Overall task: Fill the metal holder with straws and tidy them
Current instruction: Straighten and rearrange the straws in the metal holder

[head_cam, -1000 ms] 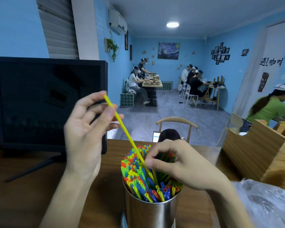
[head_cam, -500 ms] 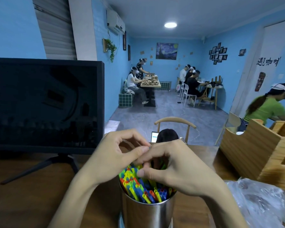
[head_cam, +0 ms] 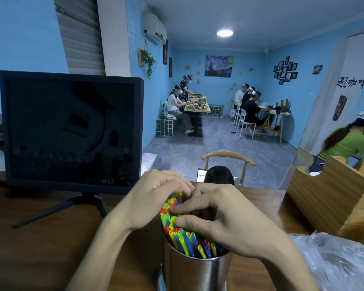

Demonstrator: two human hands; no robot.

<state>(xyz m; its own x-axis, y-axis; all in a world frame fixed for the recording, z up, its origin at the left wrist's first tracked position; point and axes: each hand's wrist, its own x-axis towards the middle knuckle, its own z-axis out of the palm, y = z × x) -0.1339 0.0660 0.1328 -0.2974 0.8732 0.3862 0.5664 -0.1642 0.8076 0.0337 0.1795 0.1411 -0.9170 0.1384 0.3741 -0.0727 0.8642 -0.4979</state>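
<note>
Both my hands sit on top of the straws in the metal holder.

I see the metal holder (head_cam: 195, 274) standing upright on the wooden table (head_cam: 29, 248), at its near edge, packed with coloured straws (head_cam: 185, 240). My left hand (head_cam: 153, 198) curls over the far left of the bundle, its fingertips down among the straw tops; I cannot tell whether that grip has hold of any. My right hand (head_cam: 225, 219) covers the right side, thumb and forefinger bent onto the straw ends, touching the left fingertips. A dark monitor (head_cam: 72, 131) stands at left, a wooden box (head_cam: 332, 198) and crumpled plastic bag (head_cam: 334, 261) at right.
</note>
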